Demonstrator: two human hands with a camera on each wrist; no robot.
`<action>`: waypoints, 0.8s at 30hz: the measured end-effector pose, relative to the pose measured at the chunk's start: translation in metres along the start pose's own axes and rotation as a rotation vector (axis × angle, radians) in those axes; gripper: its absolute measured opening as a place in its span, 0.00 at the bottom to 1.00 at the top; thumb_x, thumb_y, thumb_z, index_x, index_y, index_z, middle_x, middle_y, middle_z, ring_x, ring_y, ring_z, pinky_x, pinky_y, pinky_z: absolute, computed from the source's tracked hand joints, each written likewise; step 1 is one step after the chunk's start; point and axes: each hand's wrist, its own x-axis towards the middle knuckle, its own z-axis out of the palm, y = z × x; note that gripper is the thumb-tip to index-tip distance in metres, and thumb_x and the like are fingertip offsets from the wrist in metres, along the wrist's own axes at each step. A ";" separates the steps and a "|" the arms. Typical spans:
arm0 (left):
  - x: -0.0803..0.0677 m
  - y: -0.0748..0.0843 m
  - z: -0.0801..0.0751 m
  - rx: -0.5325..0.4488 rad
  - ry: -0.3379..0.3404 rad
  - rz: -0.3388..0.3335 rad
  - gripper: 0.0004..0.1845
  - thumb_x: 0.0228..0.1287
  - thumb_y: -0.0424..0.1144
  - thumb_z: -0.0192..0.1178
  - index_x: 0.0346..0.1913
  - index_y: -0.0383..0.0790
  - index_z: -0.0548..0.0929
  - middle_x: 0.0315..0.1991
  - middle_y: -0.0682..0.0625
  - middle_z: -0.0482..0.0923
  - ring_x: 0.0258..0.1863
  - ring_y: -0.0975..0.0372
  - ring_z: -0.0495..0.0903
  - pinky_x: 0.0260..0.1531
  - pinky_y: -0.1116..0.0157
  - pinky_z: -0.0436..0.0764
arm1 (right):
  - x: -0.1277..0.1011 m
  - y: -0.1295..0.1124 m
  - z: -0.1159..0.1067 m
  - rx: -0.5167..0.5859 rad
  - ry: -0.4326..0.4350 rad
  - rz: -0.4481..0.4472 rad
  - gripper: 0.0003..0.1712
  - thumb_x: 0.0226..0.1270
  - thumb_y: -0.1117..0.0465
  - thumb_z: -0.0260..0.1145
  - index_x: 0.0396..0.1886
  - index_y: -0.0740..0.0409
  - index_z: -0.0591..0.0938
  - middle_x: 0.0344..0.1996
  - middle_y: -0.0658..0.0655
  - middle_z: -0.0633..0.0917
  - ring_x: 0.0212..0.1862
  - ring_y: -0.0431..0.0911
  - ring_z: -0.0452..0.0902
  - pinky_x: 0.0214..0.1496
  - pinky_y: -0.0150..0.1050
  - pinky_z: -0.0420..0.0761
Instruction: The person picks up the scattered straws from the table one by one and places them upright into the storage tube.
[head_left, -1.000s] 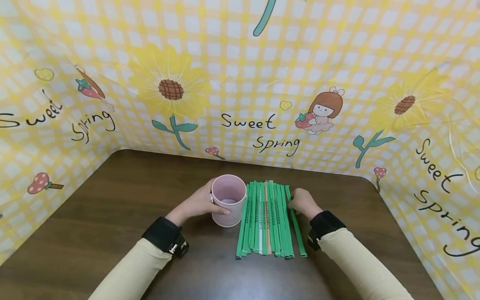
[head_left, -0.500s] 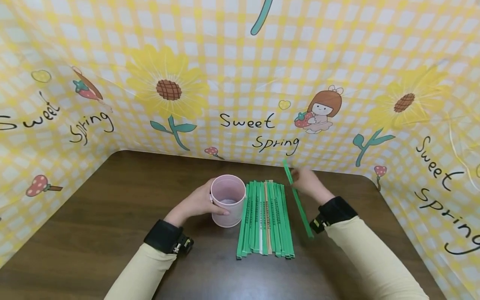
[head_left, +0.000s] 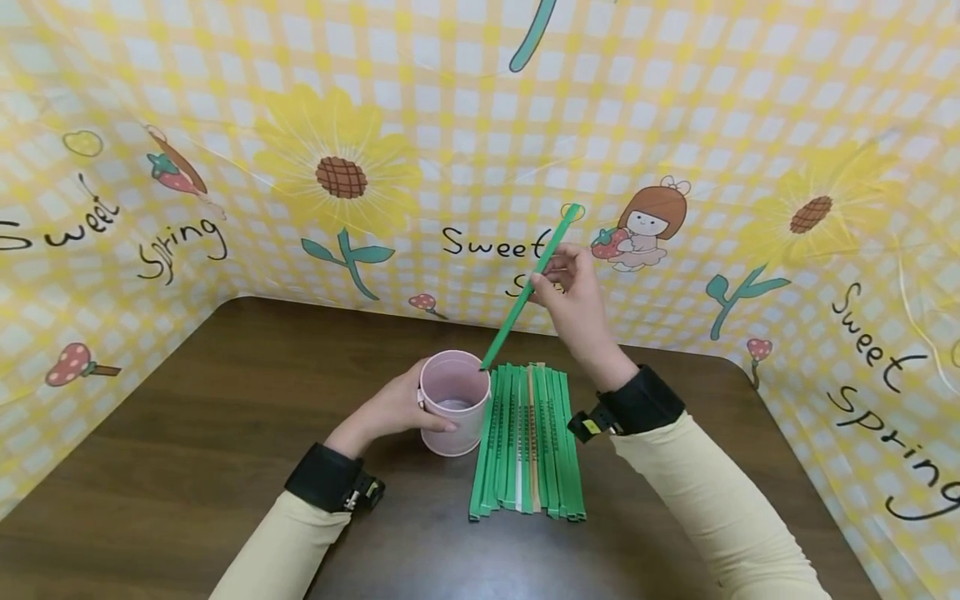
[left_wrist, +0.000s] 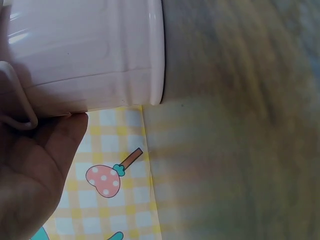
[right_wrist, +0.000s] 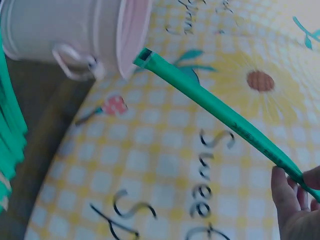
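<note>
Right hand (head_left: pixel 573 287) pinches the green stick (head_left: pixel 531 287), tilted, lower tip right at the cup (head_left: pixel 454 410) rim; left hand (head_left: pixel 393 408) grips the cup.

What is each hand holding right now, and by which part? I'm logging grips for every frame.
The right hand pinches a green wrapped stick around its middle, lower end at the pink cup rim. The left hand grips the cup's side.

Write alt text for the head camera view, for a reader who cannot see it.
A person's right hand pinches a green wrapped stick, tilted, its lower end at the rim of a pink cup that the left hand holds on a brown table. A row of green sticks lies right of the cup.
</note>
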 end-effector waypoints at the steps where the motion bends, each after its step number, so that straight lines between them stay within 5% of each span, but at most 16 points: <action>1: 0.000 0.000 0.000 0.002 -0.001 -0.005 0.51 0.45 0.37 0.82 0.72 0.34 0.66 0.63 0.37 0.77 0.62 0.45 0.77 0.64 0.46 0.75 | -0.001 0.003 0.006 -0.004 -0.003 -0.008 0.24 0.75 0.74 0.56 0.67 0.69 0.61 0.46 0.55 0.73 0.42 0.35 0.74 0.49 0.34 0.87; 10: -0.001 -0.001 0.000 0.019 0.000 -0.017 0.53 0.47 0.39 0.82 0.74 0.32 0.62 0.65 0.35 0.74 0.64 0.44 0.76 0.65 0.43 0.75 | -0.011 0.033 0.034 -0.124 -0.085 -0.011 0.23 0.75 0.73 0.58 0.65 0.71 0.64 0.50 0.69 0.74 0.54 0.61 0.76 0.56 0.44 0.78; 16: -0.001 0.000 -0.001 0.001 -0.007 -0.007 0.53 0.47 0.39 0.82 0.74 0.32 0.62 0.66 0.35 0.74 0.64 0.44 0.76 0.65 0.42 0.75 | -0.017 0.045 0.040 -0.122 -0.132 0.013 0.24 0.75 0.73 0.58 0.67 0.69 0.63 0.51 0.68 0.74 0.52 0.61 0.77 0.46 0.35 0.83; 24: -0.002 0.000 0.000 0.005 -0.015 -0.017 0.53 0.48 0.38 0.81 0.74 0.31 0.61 0.65 0.33 0.73 0.63 0.42 0.76 0.65 0.42 0.74 | -0.028 0.069 0.049 -0.191 -0.139 -0.022 0.23 0.74 0.73 0.60 0.64 0.68 0.66 0.49 0.70 0.77 0.50 0.62 0.80 0.48 0.41 0.81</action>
